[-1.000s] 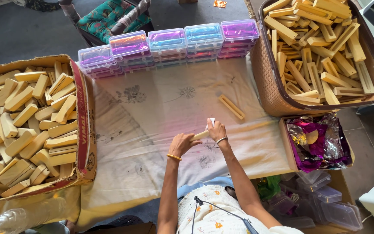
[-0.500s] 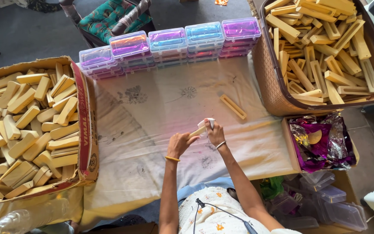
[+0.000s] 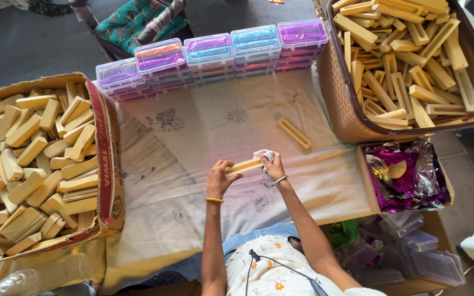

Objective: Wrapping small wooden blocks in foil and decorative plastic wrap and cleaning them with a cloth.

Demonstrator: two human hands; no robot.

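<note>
Wiping down a pale wooden block (image 3: 243, 166), held level just above the cloth-covered worktop (image 3: 193, 142). Left hand (image 3: 219, 178) closed around its near end; right hand (image 3: 272, 164) pinching a small white cloth (image 3: 263, 155) against the far end. Judging by this, cleaning step under way, one piece at a time. Lying apart, another wooden block (image 3: 294, 132); flanking, a cardboard box (image 3: 105, 164) and a woven basket (image 3: 338, 104) full of blocks. Next calling for a steady grip while turning the block.

A small home packing workshop: a cloth-covered tabletop (image 3: 204, 137) flanked by a cardboard box (image 3: 108, 164) and basket (image 3: 341, 104) of wooden blocks, with stacked plastic cases (image 3: 209, 55) behind.
</note>
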